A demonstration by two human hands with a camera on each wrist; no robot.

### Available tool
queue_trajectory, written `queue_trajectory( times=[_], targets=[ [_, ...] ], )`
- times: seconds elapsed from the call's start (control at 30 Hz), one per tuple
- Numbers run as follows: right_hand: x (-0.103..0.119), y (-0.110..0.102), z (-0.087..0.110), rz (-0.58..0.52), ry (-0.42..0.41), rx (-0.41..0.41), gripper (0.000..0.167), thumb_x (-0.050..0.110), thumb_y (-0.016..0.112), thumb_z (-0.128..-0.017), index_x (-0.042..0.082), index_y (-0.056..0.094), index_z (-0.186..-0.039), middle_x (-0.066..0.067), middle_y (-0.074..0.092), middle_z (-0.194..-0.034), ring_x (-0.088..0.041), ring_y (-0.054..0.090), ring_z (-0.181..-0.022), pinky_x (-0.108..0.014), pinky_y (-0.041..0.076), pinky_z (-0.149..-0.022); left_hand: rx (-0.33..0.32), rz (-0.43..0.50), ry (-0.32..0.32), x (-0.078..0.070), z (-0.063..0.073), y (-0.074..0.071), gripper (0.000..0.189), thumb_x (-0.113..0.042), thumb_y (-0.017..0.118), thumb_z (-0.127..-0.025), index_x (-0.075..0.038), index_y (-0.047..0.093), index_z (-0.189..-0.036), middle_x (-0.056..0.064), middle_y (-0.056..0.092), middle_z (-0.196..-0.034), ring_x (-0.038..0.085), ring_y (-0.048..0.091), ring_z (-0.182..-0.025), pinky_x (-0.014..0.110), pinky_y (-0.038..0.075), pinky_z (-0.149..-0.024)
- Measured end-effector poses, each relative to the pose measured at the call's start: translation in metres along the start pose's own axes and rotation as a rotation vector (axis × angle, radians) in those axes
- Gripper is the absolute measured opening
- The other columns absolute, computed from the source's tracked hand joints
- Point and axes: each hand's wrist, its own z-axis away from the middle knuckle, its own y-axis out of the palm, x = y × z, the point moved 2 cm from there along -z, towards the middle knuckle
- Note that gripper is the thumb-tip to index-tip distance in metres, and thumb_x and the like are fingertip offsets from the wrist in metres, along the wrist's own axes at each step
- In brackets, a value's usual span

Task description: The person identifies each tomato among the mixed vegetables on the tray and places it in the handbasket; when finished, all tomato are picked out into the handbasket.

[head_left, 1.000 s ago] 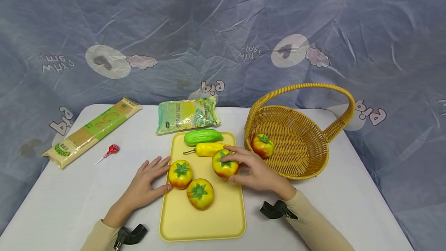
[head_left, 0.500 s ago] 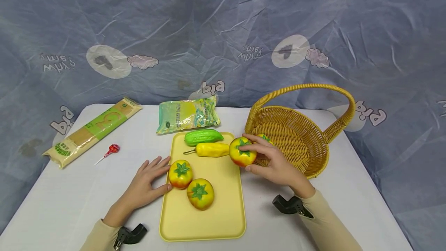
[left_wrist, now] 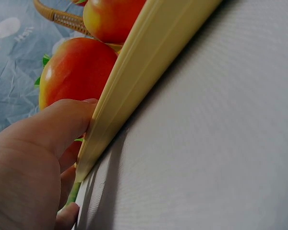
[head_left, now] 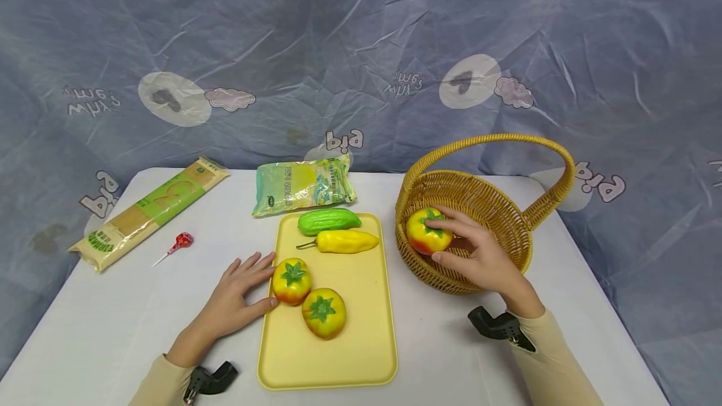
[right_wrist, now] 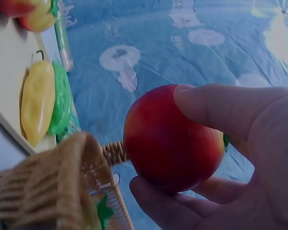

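Observation:
My right hand (head_left: 479,255) grips a yellow-red tomato (head_left: 424,235) with a green star-shaped top, holding it over the left side of the wicker basket (head_left: 431,275). In the right wrist view, thumb and fingers curl round its red underside. Below it, another tomato (right_wrist: 93,215) shows partly inside the basket; the head view hides it. My left hand (head_left: 239,299) rests at the left rim of the yellow tray (head_left: 361,356), fingers spread and thumb near the edge. Beside that hand lie two more tomatoes, one near the rim (head_left: 292,291) and one closer to the middle (head_left: 325,326).
A yellow pepper (head_left: 346,242) and a green bitter melon (head_left: 329,222) lie at the tray's far end. Behind it is a green-yellow packet (head_left: 304,185). Further left are a red lollipop (head_left: 182,242) and a long noodle packet (head_left: 152,213). The basket's tall handle (head_left: 496,138) arches over its opening.
My right hand has lifted the tomato off the tray and carried it right, over the basket. The left hand has stayed at the tray's rim.

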Motion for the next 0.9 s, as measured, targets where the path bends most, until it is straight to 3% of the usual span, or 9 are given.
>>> queue_trajectory(
  times=[0.27, 0.6, 0.63, 0.67, 0.77, 0.83, 0.87, 0.9],
  targets=[
    [-0.011, -0.009, 0.003, -0.017, 0.029, -0.051, 0.048, -0.010, 0.073, -0.084, -0.005, 0.063, -0.131, -0.032, 0.043, -0.153, 0.013, 0.051, -0.124, -0.009, 0.053, -0.089, 0.005, 0.003, -0.015, 0.000, 0.000, 0.001, 0.059, -0.033, 0.080, -0.083, -0.008, 0.067, -0.134, 0.011, 0.053, -0.154, 0.045, 0.041, -0.146, 0.073, 0.019, -0.117],
    [-0.027, -0.014, 0.006, -0.045, 0.156, -0.122, 0.047, -0.007, 0.071, -0.089, -0.005, 0.060, -0.135, -0.031, 0.039, -0.157, 0.016, 0.052, -0.118, -0.008, 0.054, -0.086, 0.000, 0.001, -0.007, 0.000, 0.000, 0.001, 0.058, -0.033, 0.080, -0.083, -0.008, 0.067, -0.134, 0.011, 0.053, -0.154, 0.046, 0.041, -0.146, 0.073, 0.020, -0.117],
    [-0.029, -0.014, 0.006, -0.043, 0.172, -0.132, 0.048, -0.007, 0.071, -0.089, -0.005, 0.060, -0.135, -0.031, 0.039, -0.157, 0.008, 0.056, -0.121, -0.008, 0.054, -0.085, 0.000, 0.001, -0.007, 0.000, 0.000, 0.001, 0.058, -0.033, 0.080, -0.083, -0.008, 0.067, -0.134, 0.011, 0.054, -0.154, 0.046, 0.042, -0.146, 0.073, 0.020, -0.116],
    [-0.031, -0.014, 0.006, -0.044, 0.183, -0.142, 0.048, -0.006, 0.071, -0.089, -0.005, 0.059, -0.135, -0.030, 0.039, -0.157, 0.009, 0.056, -0.121, -0.008, 0.054, -0.084, 0.000, 0.001, -0.008, 0.000, 0.000, 0.001, 0.058, -0.033, 0.080, -0.083, -0.008, 0.067, -0.134, 0.011, 0.054, -0.154, 0.046, 0.042, -0.146, 0.073, 0.020, -0.116],
    [-0.037, -0.015, 0.006, -0.047, 0.224, -0.176, 0.049, -0.006, 0.070, -0.089, -0.005, 0.058, -0.136, -0.030, 0.038, -0.158, -0.023, 0.059, -0.131, -0.008, 0.054, -0.082, -0.001, 0.000, -0.008, 0.000, 0.000, 0.001, 0.058, -0.032, 0.080, -0.083, -0.007, 0.067, -0.133, 0.011, 0.054, -0.154, 0.045, 0.042, -0.146, 0.073, 0.020, -0.116],
    [-0.039, -0.016, 0.006, -0.050, 0.247, -0.202, 0.049, -0.007, 0.070, -0.089, -0.007, 0.057, -0.136, -0.032, 0.037, -0.158, -0.045, 0.053, -0.135, -0.006, 0.053, -0.082, -0.002, 0.000, -0.008, 0.000, 0.000, 0.001, 0.058, -0.032, 0.080, -0.083, -0.007, 0.067, -0.133, 0.011, 0.054, -0.154, 0.045, 0.042, -0.146, 0.073, 0.020, -0.116],
    [-0.041, -0.016, 0.006, -0.048, 0.257, -0.212, 0.049, -0.007, 0.069, -0.089, -0.007, 0.057, -0.137, -0.032, 0.036, -0.158, -0.046, 0.052, -0.136, -0.005, 0.052, -0.082, -0.002, -0.001, -0.007, 0.001, 0.000, 0.001, 0.058, -0.032, 0.080, -0.083, -0.007, 0.067, -0.133, 0.010, 0.054, -0.154, 0.045, 0.042, -0.146, 0.073, 0.020, -0.116],
    [-0.043, -0.017, 0.007, -0.043, 0.270, -0.220, 0.049, -0.006, 0.069, -0.089, -0.007, 0.057, -0.137, -0.032, 0.036, -0.159, -0.056, 0.047, -0.135, -0.004, 0.051, -0.083, -0.002, -0.001, -0.006, 0.001, 0.000, 0.001, 0.058, -0.032, 0.080, -0.083, -0.008, 0.067, -0.133, 0.010, 0.054, -0.154, 0.045, 0.042, -0.146, 0.073, 0.020, -0.116]
  ],
)
